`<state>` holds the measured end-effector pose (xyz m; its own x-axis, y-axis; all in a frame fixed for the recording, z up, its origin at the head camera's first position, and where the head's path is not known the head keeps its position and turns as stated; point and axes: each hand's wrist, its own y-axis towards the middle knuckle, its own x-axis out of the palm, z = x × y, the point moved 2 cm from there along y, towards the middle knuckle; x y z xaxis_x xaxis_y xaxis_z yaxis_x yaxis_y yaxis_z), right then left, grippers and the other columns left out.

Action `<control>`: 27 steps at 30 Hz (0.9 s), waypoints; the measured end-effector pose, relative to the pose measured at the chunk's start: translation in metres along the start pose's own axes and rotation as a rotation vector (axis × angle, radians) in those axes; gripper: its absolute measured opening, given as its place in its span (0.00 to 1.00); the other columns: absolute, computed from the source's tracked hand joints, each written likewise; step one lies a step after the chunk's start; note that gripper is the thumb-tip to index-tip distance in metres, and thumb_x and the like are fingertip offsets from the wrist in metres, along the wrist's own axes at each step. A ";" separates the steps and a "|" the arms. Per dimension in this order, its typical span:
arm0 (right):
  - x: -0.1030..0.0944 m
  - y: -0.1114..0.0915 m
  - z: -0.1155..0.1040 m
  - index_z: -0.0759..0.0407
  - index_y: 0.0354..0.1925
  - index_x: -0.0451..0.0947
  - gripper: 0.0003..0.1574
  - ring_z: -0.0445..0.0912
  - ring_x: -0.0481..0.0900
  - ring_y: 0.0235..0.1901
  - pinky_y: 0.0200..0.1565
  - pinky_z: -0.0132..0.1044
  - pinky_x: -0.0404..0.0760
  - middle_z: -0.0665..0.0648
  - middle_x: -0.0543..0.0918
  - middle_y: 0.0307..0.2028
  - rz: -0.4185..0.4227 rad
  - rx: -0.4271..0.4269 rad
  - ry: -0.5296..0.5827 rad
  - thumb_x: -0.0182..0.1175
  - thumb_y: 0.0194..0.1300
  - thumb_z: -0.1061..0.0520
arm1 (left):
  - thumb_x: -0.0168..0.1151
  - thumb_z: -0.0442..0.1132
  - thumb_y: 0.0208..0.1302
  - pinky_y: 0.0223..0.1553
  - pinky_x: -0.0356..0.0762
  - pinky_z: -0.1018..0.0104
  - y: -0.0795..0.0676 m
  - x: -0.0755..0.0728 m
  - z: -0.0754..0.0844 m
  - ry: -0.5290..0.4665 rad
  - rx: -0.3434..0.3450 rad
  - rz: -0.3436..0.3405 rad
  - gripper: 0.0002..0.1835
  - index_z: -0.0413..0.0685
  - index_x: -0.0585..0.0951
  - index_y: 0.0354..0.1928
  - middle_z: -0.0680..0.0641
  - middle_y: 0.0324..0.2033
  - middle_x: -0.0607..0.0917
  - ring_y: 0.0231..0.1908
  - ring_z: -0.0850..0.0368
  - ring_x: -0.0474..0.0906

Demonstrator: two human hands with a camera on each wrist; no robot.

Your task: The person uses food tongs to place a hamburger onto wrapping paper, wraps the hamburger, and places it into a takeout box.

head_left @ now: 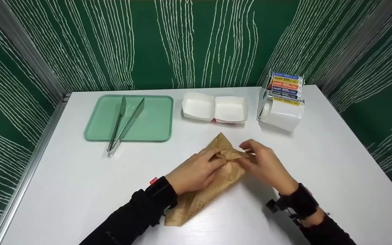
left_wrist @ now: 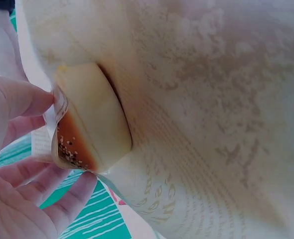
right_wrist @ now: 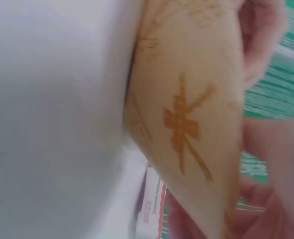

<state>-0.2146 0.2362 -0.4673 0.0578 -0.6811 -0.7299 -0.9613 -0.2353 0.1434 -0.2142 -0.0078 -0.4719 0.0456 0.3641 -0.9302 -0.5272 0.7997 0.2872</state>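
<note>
A sheet of brown printed wrapping paper lies slanted on the table, its upper part folded over. Inside it sits a bun with a pale side and a browned, seeded top, seen in the left wrist view but hidden in the head view. My left hand lies across the paper and pinches the fold between thumb and fingers. From the other side my right hand pinches the paper's right edge. In the right wrist view, a raised flap of the paper covers part of the fingers.
A green tray stands back left, with metal tongs on it whose joined end sticks out over its front edge. Behind the paper is an open white food box. A rack with colourful labelled strips stands back right.
</note>
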 end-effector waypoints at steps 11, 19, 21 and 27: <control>-0.007 -0.013 0.023 0.59 0.41 0.84 0.13 0.38 0.80 0.29 0.33 0.29 0.78 0.52 0.88 0.31 0.073 0.170 0.103 0.77 0.64 0.57 | 0.56 0.40 0.81 0.67 0.82 0.52 0.000 -0.001 0.002 0.000 -0.037 -0.037 0.20 0.50 0.79 0.71 0.40 0.74 0.73 0.67 0.46 0.80; -0.002 -0.014 0.024 0.51 0.24 0.79 0.19 0.34 0.79 0.29 0.34 0.27 0.79 0.46 0.83 0.26 0.200 -0.087 -0.138 0.79 0.57 0.67 | 0.58 0.39 0.80 0.66 0.82 0.53 -0.001 0.000 0.003 0.022 -0.035 -0.030 0.20 0.48 0.80 0.70 0.40 0.72 0.74 0.65 0.48 0.80; -0.004 -0.016 0.024 0.50 0.24 0.80 0.19 0.34 0.78 0.28 0.32 0.27 0.78 0.45 0.82 0.26 0.223 -0.145 -0.189 0.80 0.56 0.67 | 0.58 0.39 0.80 0.66 0.82 0.54 -0.001 0.001 0.003 0.025 -0.030 -0.020 0.20 0.47 0.81 0.69 0.41 0.71 0.75 0.64 0.48 0.80; -0.016 -0.022 0.026 0.54 0.32 0.84 0.14 0.32 0.77 0.24 0.27 0.23 0.76 0.44 0.84 0.25 0.246 -0.182 -0.106 0.81 0.57 0.65 | 0.58 0.39 0.80 0.71 0.79 0.52 -0.001 0.001 0.003 0.018 -0.040 -0.023 0.21 0.47 0.80 0.70 0.39 0.73 0.75 0.69 0.44 0.79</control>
<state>-0.2018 0.2702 -0.4760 -0.2081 -0.6594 -0.7224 -0.8784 -0.1990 0.4346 -0.2111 -0.0071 -0.4723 0.0430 0.3373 -0.9404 -0.5601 0.7876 0.2569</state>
